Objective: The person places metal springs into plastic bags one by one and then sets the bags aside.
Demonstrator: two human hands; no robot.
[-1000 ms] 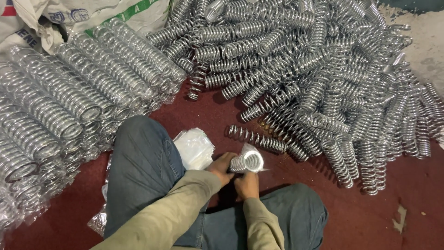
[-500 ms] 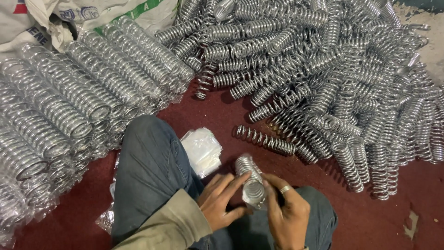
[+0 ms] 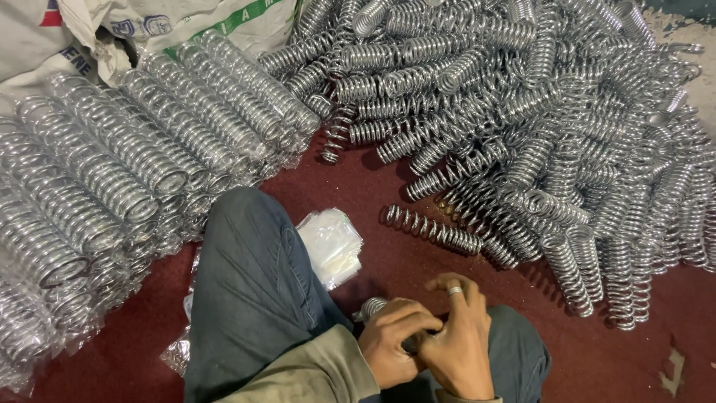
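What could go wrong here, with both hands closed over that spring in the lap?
The spring is mostly hidden under the left hand and right hand; it may slip toward the floor. Its coils might pinch fingers. The stack of clear bags beside the knee may get knocked askew.

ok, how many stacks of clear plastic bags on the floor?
1. The stack of clear bags lies on the red floor beside the person's knee, left of both hands. More could be hidden under the leg or the springs.
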